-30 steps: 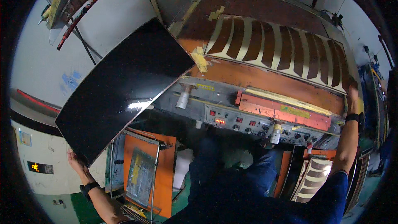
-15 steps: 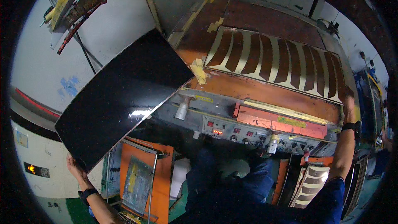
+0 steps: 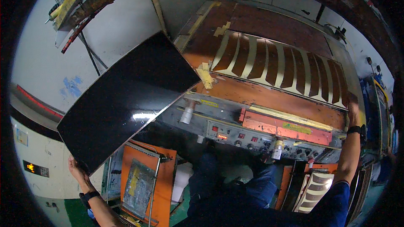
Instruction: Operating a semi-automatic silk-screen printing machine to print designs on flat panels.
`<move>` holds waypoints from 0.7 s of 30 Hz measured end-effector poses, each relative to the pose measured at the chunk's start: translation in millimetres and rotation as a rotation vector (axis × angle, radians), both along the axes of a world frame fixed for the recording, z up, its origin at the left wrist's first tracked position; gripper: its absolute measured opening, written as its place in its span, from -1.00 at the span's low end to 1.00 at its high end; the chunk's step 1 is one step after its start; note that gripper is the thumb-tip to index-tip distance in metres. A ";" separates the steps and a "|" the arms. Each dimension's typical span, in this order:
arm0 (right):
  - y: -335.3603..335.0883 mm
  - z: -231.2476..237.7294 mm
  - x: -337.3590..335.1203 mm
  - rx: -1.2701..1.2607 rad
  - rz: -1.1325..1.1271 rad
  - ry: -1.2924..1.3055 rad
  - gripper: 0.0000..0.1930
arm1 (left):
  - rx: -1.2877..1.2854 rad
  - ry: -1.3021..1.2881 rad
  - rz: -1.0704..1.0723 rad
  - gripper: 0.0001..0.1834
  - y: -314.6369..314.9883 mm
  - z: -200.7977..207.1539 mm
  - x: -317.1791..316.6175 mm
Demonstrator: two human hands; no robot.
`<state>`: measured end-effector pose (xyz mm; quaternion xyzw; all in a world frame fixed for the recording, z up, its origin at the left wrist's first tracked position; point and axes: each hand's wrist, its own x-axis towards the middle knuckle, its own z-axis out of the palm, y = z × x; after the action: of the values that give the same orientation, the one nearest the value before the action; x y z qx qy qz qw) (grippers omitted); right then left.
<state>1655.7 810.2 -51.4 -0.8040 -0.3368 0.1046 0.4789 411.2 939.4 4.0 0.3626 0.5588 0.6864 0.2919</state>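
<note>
A glossy black rectangular sheet [image 3: 126, 101] slants across the left side. My left hand [image 3: 77, 171] is closed on its lower left corner, with the fingers partly behind it. The sheet's far right corner reaches the edge of the brown worktop. On that worktop lies a cream sheet with a row of curved brown bands [image 3: 282, 67]. At its near right corner rests my right hand [image 3: 353, 107], arm stretched forward. Shadow hides those fingers, so I cannot tell whether they grip the sheet.
The brown worktop [image 3: 269, 14] belongs to a machine with a control panel [image 3: 240, 138] of knobs and red switches along its front. Yellow tape [image 3: 205, 75] sticks to its left edge. Below stand orange boards [image 3: 168, 164] and a stack of banded sheets [image 3: 315, 191]. A dark beam arches overhead.
The machine and worktop sit slightly lower and farther right in the picture. My left hand keeps its hold on the black sheet, and my right hand stays by the cream sheet's corner.
</note>
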 end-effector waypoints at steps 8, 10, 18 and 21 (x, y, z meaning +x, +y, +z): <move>18.0 27.3 -41.1 0.006 0.064 -0.236 -0.68 | -0.028 0.044 0.081 -0.76 -20.0 -2.4 -15.4; 63.3 35.3 -100.7 0.057 0.208 -0.224 -0.66 | -0.002 -0.012 0.073 -0.76 -24.5 6.0 3.1; 332.1 54.8 -521.6 0.178 1.019 0.608 -0.41 | 0.264 0.088 0.093 -0.85 -46.1 -2.7 28.3; 366.1 63.0 -584.4 0.112 1.031 0.817 -0.28 | 0.266 0.002 0.150 -0.85 -52.9 -20.6 32.2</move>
<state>1071.3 1176.3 11.7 -0.4092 -0.4747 0.5996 0.4976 443.4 886.4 -16.6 0.3561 0.4888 0.7737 0.1887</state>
